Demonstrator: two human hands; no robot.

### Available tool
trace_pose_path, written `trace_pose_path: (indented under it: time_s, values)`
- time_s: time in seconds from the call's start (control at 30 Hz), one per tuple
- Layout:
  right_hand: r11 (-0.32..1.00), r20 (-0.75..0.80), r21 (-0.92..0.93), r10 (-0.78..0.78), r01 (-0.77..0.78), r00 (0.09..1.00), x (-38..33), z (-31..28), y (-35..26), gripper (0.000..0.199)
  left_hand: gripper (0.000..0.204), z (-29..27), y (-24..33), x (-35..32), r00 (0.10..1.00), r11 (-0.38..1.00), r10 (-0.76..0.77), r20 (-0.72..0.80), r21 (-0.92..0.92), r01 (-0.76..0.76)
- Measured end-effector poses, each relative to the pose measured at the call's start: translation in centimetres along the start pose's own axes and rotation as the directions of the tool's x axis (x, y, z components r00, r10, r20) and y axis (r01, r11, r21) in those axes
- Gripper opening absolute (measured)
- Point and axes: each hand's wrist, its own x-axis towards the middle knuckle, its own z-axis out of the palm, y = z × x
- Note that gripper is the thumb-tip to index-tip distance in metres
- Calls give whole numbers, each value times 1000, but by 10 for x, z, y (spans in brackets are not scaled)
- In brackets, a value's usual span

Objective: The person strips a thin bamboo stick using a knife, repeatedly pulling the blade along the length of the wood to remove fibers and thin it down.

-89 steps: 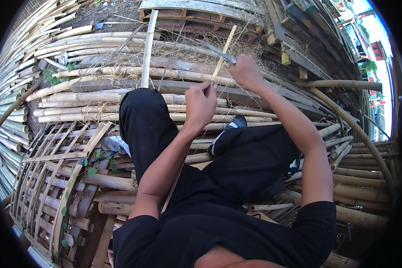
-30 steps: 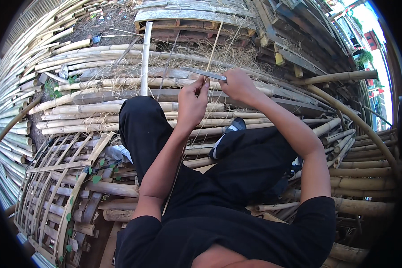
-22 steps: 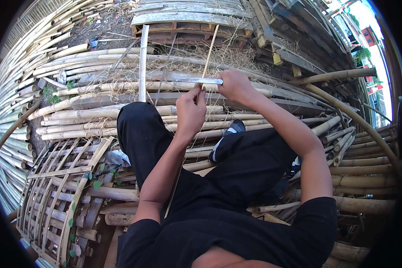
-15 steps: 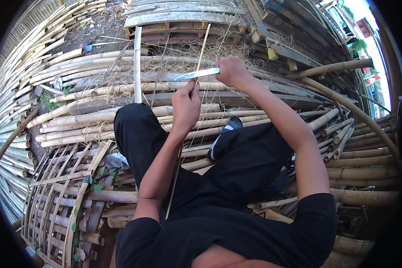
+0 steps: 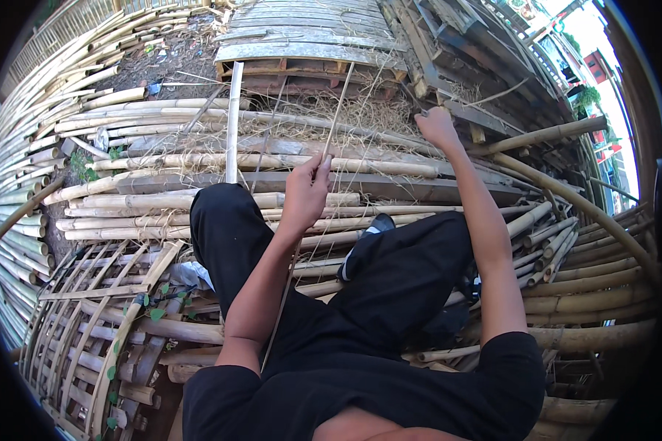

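The left hand [image 5: 307, 192] was closed on a thin bamboo strip [image 5: 336, 110], pinching it near the middle so the long piece stood upright and pointed away over the bamboo poles [image 5: 198, 213]. The right hand [image 5: 435, 126] was stretched out far to the side, closed like a fist; what it held I could not tell. The two hands were well apart. The person sat on the pile, legs in black trousers [image 5: 397, 279], a woven bamboo frame [image 5: 88, 338] lying just beside
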Motion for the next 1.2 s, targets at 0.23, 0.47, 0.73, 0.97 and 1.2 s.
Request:
trace_pose_path:
  time_s: [0.23,0.47,0.73,0.97,1.2]
  values:
    - [961,156,80,-273,264,949,-72,-10,-98,34,28,-9,7,-1,998,996,-57,21,-74,59]
    - [839,217,-3,-531,544,819,-99,24,-118,27,23,-5,11,-4,996,989,34,-79,146,-23]
    - [783,188,-54,-602,620,776,-103,42,-113,22,18,-4,1,-3,992,959,76,-103,281,-44]
    - [846,173,-192,-470,498,866,-57,53,-95,25,22,-1,-16,9,998,970,30,-52,245,-16]
    - [990,-153,11,141,-141,978,17,-2,0,32,26,0,1,-13,997,997,-49,63,65,45]
